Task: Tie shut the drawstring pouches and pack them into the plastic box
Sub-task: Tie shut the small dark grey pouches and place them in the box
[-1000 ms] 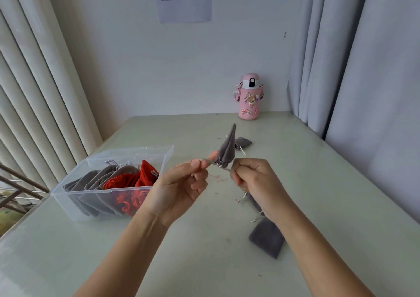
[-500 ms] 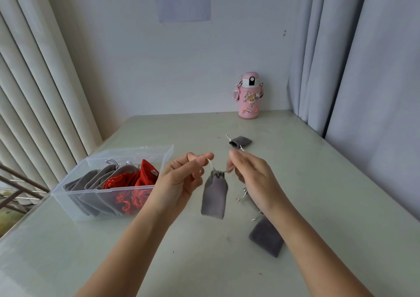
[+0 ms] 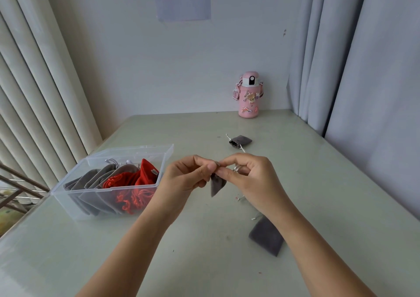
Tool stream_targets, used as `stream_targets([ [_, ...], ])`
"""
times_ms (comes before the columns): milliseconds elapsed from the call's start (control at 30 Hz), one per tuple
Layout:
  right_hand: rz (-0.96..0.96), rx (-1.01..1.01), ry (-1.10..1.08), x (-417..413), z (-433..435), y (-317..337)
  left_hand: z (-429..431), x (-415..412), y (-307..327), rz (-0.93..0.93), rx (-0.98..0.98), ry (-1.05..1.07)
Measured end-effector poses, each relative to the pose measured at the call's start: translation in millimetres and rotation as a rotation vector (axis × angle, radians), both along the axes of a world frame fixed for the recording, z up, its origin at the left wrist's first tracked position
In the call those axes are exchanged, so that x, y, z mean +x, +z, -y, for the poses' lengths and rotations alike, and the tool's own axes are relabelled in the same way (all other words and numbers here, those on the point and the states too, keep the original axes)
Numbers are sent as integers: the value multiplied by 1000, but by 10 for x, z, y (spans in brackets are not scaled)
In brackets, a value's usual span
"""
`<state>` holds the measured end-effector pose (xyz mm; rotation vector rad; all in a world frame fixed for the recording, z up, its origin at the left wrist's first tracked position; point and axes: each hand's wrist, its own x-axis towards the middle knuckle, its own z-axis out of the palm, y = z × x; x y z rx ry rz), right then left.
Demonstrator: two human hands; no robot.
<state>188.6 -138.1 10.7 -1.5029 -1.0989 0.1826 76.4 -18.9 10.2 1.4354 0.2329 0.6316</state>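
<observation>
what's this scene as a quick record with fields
left hand: pinches the top of the held pouch
right hand: pinches the same top, white cord at its fingers
held pouch: grey, hangs above the table
loose pouches: far pouch and near pouch, both grey, on the table
plastic box: open, holds grey pouches and red pouches
pink bottle: upright by the wall

held pouch [image 3: 217,185]: mouth hidden by fingers [image 3: 225,173] | near pouch [image 3: 266,237]: part under right forearm [image 3: 313,240] | wall sheet [image 3: 184,1]: top cut off
</observation>
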Motion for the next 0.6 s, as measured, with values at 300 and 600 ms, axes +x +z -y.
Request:
stream_targets([
  [300,-396,171,170,-66,-57,-11,37,22,-14,-52,-110,40],
  [600,-589,245,223,-101,-141,-79,21,-3,25,-51,-199,-144],
])
